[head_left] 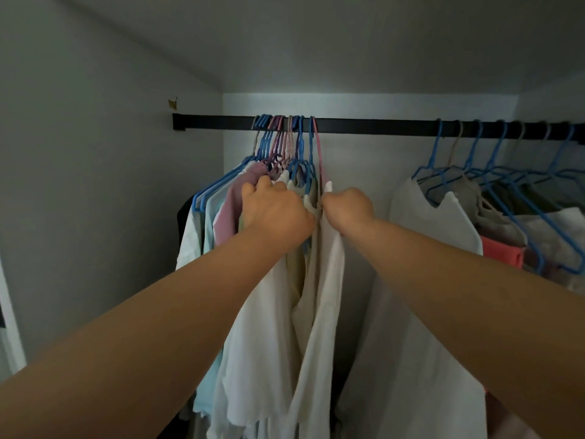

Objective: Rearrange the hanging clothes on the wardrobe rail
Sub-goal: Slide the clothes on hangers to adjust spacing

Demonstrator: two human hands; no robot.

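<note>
a person's two bare arms reach up into a dim wardrobe, where clothes hang from a black rail (364,125) that runs from the left wall to the right edge of the view. the left hand (273,209) is pushed into a tight bunch of garments (272,312) gathered toward the left end of the rail, its fingers curled into the shoulders of a pink top (228,204) and the pale shirts beside it; how much cloth they actually clasp cannot be told from behind. the right hand (346,209) sits just beside it, fingers clenched around the shoulder of a white shirt (329,280), the last piece on the right of that bunch, which hangs from a pink hanger (318,147). blue, pink and beige hanger hooks crowd together on the rail above both hands. a bare stretch of rail separates this bunch from a second group (443,280) on the right, where a large white shirt, grey pieces and a coral garment (501,251) hang from blue hangers (493,172), more loosely spaced. a small yellowish tag (172,103) is stuck to the left wall above the rail's end.
</note>
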